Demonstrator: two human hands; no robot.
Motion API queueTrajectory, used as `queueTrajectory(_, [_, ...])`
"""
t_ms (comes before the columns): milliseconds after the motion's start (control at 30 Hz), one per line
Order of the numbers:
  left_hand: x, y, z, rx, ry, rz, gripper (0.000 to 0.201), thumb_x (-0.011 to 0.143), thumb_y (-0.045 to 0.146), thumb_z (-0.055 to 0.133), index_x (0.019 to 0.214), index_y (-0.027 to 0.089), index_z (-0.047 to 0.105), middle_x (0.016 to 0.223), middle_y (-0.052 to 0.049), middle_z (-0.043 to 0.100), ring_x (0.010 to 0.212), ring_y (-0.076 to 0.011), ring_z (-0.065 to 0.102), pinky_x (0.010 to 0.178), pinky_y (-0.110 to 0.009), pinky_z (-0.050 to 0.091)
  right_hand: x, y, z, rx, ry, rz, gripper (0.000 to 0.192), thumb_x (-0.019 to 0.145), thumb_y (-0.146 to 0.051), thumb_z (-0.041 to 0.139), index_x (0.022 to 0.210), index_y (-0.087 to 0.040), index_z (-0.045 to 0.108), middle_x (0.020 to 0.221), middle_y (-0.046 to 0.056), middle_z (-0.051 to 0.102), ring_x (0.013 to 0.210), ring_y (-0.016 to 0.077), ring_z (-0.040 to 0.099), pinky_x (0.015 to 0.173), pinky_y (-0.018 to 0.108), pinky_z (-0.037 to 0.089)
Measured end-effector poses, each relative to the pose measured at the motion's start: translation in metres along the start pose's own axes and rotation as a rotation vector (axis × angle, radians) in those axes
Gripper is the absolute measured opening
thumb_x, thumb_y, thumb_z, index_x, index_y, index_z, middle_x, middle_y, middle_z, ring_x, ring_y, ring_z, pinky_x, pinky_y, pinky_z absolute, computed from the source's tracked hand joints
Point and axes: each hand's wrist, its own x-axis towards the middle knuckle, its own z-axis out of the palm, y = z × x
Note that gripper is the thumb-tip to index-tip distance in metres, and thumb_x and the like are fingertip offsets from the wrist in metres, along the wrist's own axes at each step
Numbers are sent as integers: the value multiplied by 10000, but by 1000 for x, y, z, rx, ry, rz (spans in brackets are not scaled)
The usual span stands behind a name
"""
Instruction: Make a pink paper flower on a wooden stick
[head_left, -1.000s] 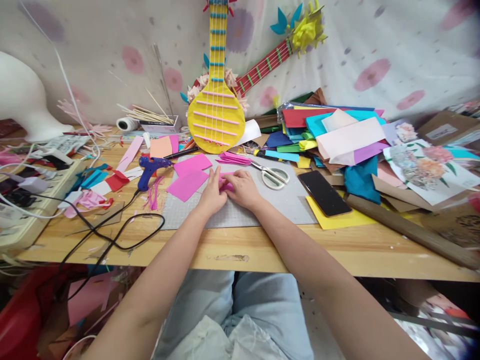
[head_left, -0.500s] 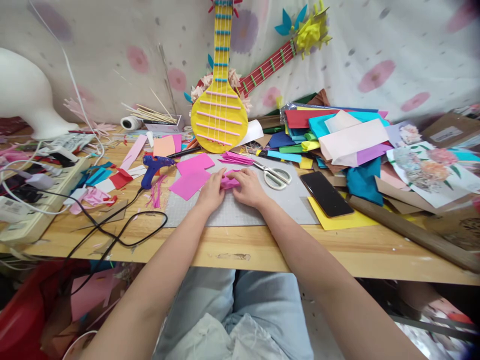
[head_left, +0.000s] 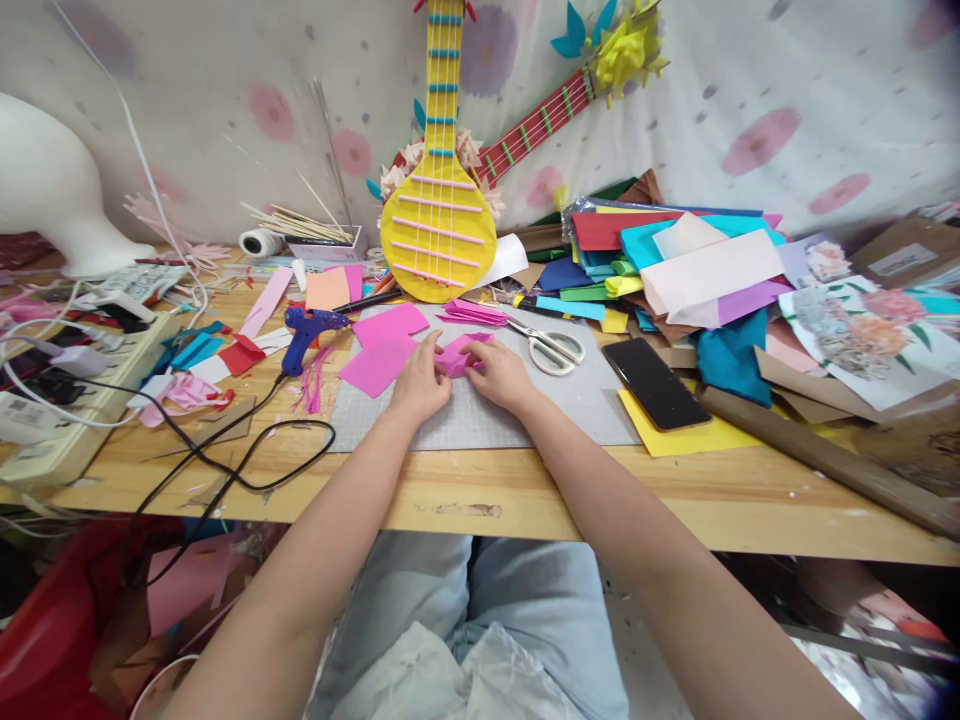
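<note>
Between my two hands, low over the grey cutting mat (head_left: 600,425), is a small magenta paper piece (head_left: 454,356). My right hand (head_left: 504,374) grips its right side between thumb and curled fingers. At the paper's left edge, my left hand (head_left: 421,382) has its thumb and fingers apart; whether it touches the paper is hard to see. Flat magenta sheets (head_left: 379,365) lie just left of it. Behind my hands rests a stack of folded magenta strips (head_left: 474,314), with white-handled scissors (head_left: 553,352) beside it on the right.
A blue glue gun (head_left: 304,335) with a looping black cord stands left of the mat. A phone (head_left: 654,382) lies on yellow paper at right, near a brown stick (head_left: 825,455). A yellow paper lute (head_left: 439,235) leans at the back, beside piled coloured paper (head_left: 709,270).
My left hand has drawn slightly left and opened away from the paper. The magenta piece now shows flatter and wider, with my right hand still at its right side.
</note>
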Motion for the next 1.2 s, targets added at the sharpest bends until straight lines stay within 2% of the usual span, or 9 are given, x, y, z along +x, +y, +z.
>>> queueTrajectory(233, [0, 0, 1, -5, -8, 3, 692, 644, 59, 494, 1298, 168, 297, 1064, -80, 531, 820, -145, 562, 841, -332, 450, 2, 0, 11, 120, 36, 155, 237, 744, -185, 514, 976, -201, 557, 785, 15, 638, 815, 180, 527, 728, 297, 395])
queueTrajectory(567, [6, 0, 10, 84, 61, -56, 567, 738, 123, 474, 1283, 159, 320, 1003, -91, 567, 879, -181, 562, 827, -341, 448, 4, -8, 18, -11, 70, 262, 254, 724, -151, 461, 962, -166, 547, 757, 48, 612, 821, 214, 496, 717, 311, 379])
queueTrajectory(933, [11, 0, 14, 81, 48, -111, 539, 721, 120, 517, 1234, 151, 354, 979, -80, 597, 901, -192, 570, 832, -346, 431, 5, -10, 18, -48, 64, 257, 246, 730, -127, 425, 954, -149, 524, 837, 89, 600, 818, 225, 485, 727, 329, 373])
queueTrajectory(1200, [12, 4, 12, 118, -23, -76, 355, 747, 88, 486, 1076, 218, 464, 893, -21, 651, 849, -188, 586, 851, -373, 383, 3, -10, 20, -156, 7, 193, 204, 798, -152, 399, 893, -194, 575, 864, 87, 590, 859, 235, 468, 719, 333, 369])
